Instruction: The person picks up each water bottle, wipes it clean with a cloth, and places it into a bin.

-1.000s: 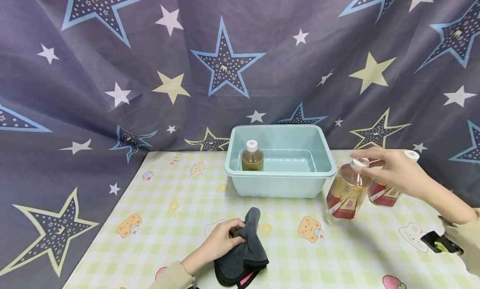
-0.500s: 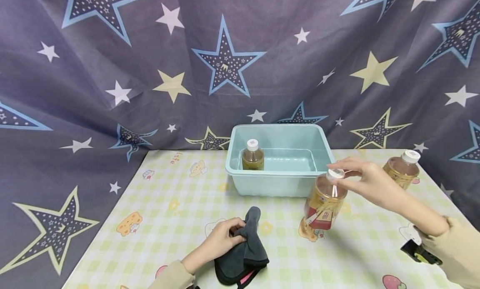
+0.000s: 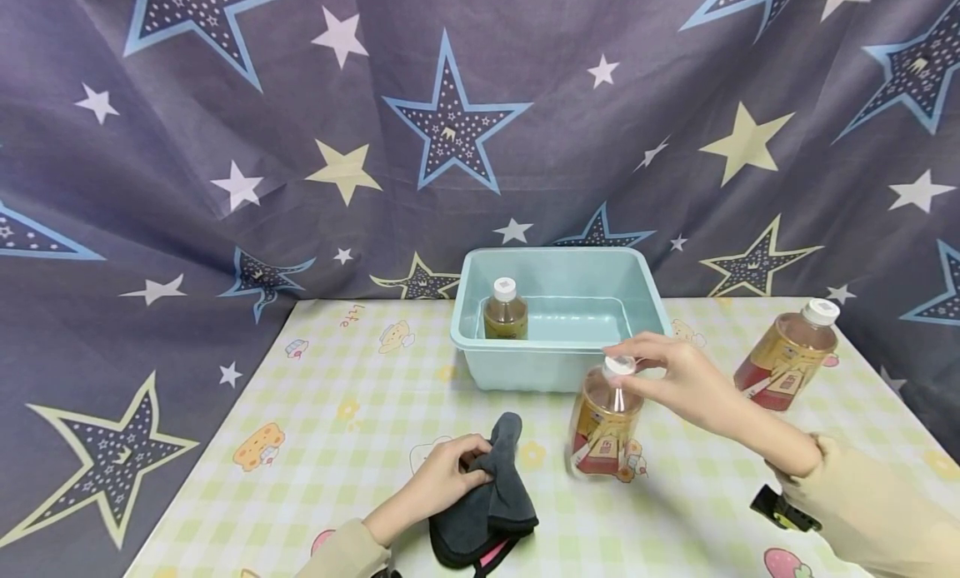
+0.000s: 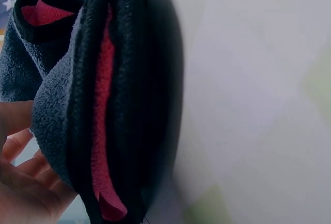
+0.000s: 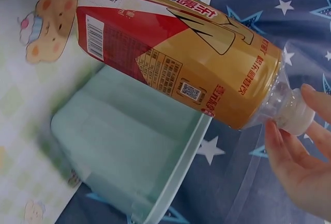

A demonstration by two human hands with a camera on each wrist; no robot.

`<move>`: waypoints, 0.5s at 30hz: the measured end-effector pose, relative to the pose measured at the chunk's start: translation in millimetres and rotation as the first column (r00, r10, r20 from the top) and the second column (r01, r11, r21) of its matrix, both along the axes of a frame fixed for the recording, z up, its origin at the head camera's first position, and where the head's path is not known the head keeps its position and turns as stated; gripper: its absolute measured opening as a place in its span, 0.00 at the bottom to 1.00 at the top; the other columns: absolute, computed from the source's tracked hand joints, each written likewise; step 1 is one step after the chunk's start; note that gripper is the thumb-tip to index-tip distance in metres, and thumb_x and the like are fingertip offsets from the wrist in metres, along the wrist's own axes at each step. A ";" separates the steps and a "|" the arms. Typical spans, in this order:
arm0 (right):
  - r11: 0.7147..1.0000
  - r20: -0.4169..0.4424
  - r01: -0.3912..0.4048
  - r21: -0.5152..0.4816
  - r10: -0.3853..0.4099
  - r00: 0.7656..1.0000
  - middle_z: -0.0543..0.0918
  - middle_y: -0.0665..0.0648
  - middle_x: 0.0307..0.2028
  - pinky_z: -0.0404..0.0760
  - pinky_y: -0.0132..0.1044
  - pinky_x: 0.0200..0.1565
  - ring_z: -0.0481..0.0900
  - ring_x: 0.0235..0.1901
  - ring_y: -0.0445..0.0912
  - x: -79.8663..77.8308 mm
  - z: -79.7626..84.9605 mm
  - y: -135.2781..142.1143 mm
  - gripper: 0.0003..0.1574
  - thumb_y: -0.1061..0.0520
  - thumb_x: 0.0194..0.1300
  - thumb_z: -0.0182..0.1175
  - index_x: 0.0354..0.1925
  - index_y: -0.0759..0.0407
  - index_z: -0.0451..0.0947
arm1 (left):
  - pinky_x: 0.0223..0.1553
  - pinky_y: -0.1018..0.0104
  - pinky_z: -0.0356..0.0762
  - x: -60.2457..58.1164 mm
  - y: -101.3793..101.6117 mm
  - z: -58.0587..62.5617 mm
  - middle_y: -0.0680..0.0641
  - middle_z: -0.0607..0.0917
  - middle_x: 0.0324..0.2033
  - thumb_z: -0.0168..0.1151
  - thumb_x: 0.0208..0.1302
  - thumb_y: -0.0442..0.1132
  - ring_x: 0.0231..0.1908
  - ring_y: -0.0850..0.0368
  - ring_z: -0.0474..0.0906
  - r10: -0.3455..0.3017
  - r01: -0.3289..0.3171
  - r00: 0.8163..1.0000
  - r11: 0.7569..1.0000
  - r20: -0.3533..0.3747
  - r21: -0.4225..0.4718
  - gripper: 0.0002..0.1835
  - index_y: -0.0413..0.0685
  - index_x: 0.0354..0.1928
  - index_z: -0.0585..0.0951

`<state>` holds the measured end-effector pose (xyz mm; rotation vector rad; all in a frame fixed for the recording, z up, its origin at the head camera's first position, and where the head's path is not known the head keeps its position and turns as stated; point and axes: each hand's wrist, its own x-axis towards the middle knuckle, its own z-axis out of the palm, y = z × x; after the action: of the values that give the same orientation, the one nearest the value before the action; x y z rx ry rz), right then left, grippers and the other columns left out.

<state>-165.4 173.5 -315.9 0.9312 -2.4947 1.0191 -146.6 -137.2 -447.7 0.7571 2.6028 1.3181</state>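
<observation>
Bottle (image 3: pixel 603 428) shifted leftward to lower right of centre | its cap (image 3: pixel 618 365) pinched by right hand (image 3: pixel 688 383) | grey cloth (image 3: pixel 512 501) gripped by left hand (image 3: pixel 442 483), lower centre | bottle and cloth thereby brought nearer, 1 per hand

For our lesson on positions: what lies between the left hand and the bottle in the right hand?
The dark grey cloth, then tablecloth with a printed flower, in the head view.
</observation>
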 end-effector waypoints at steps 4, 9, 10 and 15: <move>1.000 0.002 -0.005 -0.009 0.005 1.000 0.80 0.47 0.36 0.74 0.30 0.34 0.75 0.36 0.37 0.4 -4.5 -9.6 0.17 0.60 0.50 0.64 0.42 0.58 0.79 | 0.28 0.72 0.71 -0.1 0.1 0.5 0.54 0.80 0.32 0.62 0.52 0.34 0.28 0.66 0.72 0.000 0.000 1.000 1.000 0.002 0.000 0.09 0.52 0.37 0.77; 0.997 0.035 -0.055 -0.061 0.057 0.998 0.79 0.48 0.37 0.76 0.31 0.37 0.75 0.37 0.37 0.5 -11.0 -19.4 0.17 0.61 0.50 0.64 0.42 0.59 0.79 | 0.28 0.72 0.71 0.2 0.2 1.1 0.53 0.80 0.32 0.62 0.52 0.35 0.28 0.66 0.73 0.001 -0.001 1.000 1.000 0.007 0.005 0.09 0.52 0.37 0.77; 0.995 0.041 -0.066 -0.071 0.069 0.997 0.79 0.48 0.37 0.76 0.31 0.38 0.75 0.37 0.37 0.6 -12.2 -21.4 0.17 0.61 0.49 0.64 0.42 0.59 0.79 | 0.28 0.71 0.71 0.2 0.1 0.9 0.53 0.80 0.31 0.62 0.52 0.35 0.28 0.66 0.73 0.000 0.000 1.000 1.000 0.007 0.006 0.09 0.52 0.36 0.77; 0.995 0.037 -0.069 -0.067 0.072 0.997 0.80 0.48 0.38 0.76 0.32 0.38 0.76 0.37 0.37 3.3 -15.3 -30.1 0.18 0.60 0.48 0.65 0.41 0.59 0.79 | 0.28 0.71 0.71 0.4 -0.2 0.1 0.53 0.80 0.31 0.62 0.52 0.35 0.28 0.66 0.73 0.002 -0.002 1.000 1.000 0.007 0.007 0.09 0.52 0.36 0.77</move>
<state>-162.1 143.4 -331.2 0.9948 -2.4600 1.1452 -146.2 -137.5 -447.6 0.7504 2.5958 1.3282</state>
